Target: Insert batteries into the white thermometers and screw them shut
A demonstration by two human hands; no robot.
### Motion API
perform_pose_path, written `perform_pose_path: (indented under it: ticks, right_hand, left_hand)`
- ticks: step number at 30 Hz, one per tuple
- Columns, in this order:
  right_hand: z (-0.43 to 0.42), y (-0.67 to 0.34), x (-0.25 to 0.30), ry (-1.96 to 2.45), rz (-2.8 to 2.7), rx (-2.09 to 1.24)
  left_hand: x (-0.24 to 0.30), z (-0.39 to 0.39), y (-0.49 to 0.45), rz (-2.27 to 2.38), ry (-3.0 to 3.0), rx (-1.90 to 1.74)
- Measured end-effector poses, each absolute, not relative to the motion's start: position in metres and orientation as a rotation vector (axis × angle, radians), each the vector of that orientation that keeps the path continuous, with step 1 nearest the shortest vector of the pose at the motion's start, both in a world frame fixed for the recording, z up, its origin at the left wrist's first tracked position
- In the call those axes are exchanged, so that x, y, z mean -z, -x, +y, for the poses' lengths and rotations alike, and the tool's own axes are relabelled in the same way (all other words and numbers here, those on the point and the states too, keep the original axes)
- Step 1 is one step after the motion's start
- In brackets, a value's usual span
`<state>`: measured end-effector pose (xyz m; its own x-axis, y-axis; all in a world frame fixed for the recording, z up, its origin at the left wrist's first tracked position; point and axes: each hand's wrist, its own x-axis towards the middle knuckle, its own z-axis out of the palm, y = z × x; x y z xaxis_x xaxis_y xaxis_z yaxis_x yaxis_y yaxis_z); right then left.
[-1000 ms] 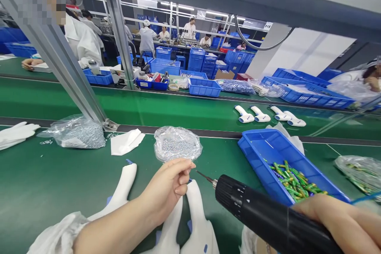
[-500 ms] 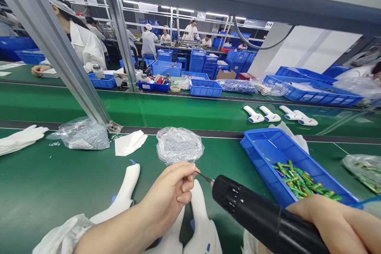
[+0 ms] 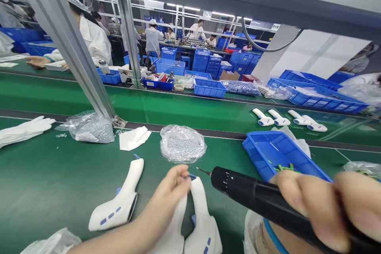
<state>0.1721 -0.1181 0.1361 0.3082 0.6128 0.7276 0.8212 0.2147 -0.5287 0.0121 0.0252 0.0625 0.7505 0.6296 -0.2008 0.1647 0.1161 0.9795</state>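
Observation:
My right hand [image 3: 324, 202] is wrapped around a black electric screwdriver [image 3: 253, 190], whose thin bit points left. A small bright tip shows at the bit's end; whether it is a screw cannot be made out. My left hand [image 3: 169, 190] is bent and smeared by motion, over the handle ends of two white infrared thermometer housings [image 3: 201, 206]. A blue piece shows by its fingertips; whether they hold anything is unclear. Another white thermometer housing [image 3: 119, 202] with blue buttons lies left of my forearm. Beyond my left hand is a clear plastic bag of small screws [image 3: 183, 143].
A blue bin [image 3: 256, 151] with green-yellow parts stands at right, partly behind my right hand. Another bag of screws [image 3: 95, 129], a white cloth [image 3: 133, 138] and a white glove [image 3: 26, 131] lie left. A metal post [image 3: 71, 43] rises there. Several thermometers [image 3: 278, 117] lie on the far belt.
My left hand has come away from the screwdriver bit and moved slightly left and down. The screwdriver has shifted slightly, and my right hand has moved further into view.

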Motion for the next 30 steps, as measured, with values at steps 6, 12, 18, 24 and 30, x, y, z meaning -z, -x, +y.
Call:
perform_pose_path:
  ticks: [6, 12, 18, 24, 30]
  right_hand:
    - [-0.064, -0.151, -0.136, 0.914, -1.04, -0.346]
    - [-0.04, -0.145, -0.114, 0.899, -1.106, -0.496]
    - [-0.031, -0.142, -0.106, 0.919, -1.118, -0.522]
    - [-0.024, -0.146, -0.094, 0.948, -1.131, -0.517]
    - [-0.021, -0.148, -0.09, 1.014, -1.147, -0.544]
  left_hand:
    - [-0.015, -0.012, 0.007, -0.036, -2.721, -0.512]
    - [-0.004, -0.024, 0.0, 0.065, -2.835, -1.176]
    - [-0.004, -0.024, 0.002, 0.098, -2.788, -1.233]
    - [0.008, -0.026, 0.0, 0.089, -2.777, -1.253]
    - [0.01, -0.03, -0.006, 0.165, -2.719, -1.327]
